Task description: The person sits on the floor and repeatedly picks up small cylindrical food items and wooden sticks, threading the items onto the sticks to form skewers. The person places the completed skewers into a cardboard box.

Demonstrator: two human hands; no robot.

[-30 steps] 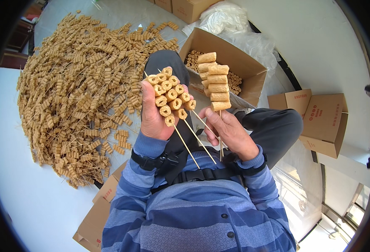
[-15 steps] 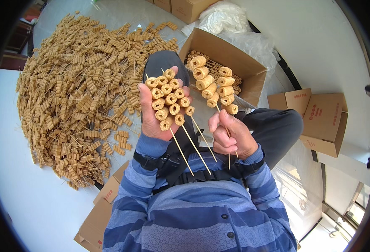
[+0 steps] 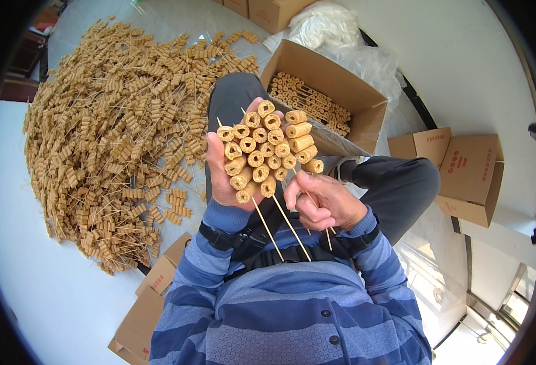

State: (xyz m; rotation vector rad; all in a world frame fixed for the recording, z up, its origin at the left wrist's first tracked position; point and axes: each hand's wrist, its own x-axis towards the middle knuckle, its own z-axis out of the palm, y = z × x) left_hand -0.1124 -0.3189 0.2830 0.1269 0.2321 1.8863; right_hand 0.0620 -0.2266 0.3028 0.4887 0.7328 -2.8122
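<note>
We look down on a seated person in a blue, horizontally striped knit sweater (image 3: 268, 313) and dark cloth trousers (image 3: 401, 182), both bare hands raised over the lap near the centre of our view. At nine o'clock from that centre, the left hand (image 3: 224, 185) is closed around a bunch of golden-brown, hollow, tube-shaped rolls (image 3: 260, 149) threaded on thin, pale wooden sticks (image 3: 296, 235); its thumb lies along the bunch's nine o'clock edge, and the sticks' bare ends run down toward six. Between three and four o'clock, the right hand (image 3: 335, 204) has thumb and forefinger pinched together on the stick end of a smaller column of matching rolls (image 3: 300, 129), set at the bunch's three o'clock side. The two groups sit so close that we cannot tell exactly where one stops. Sweeping from nine to eleven o'clock, we see a large, loose heap of tan skewered rolls (image 3: 116, 140) on a smooth, pale surface (image 3: 24, 213). At one o'clock stands an open, brown cardboard carton (image 3: 341, 79), with rows of skewers (image 3: 307, 100) inside; beyond it lies crumpled, whitish plastic sheeting (image 3: 325, 27). A red-printed brown cardboard box (image 3: 468, 170) sits at three o'clock, another brown cardboard box (image 3: 140, 319) between seven and eight. A black buckled belt (image 3: 289, 254) crosses the waist.
</note>
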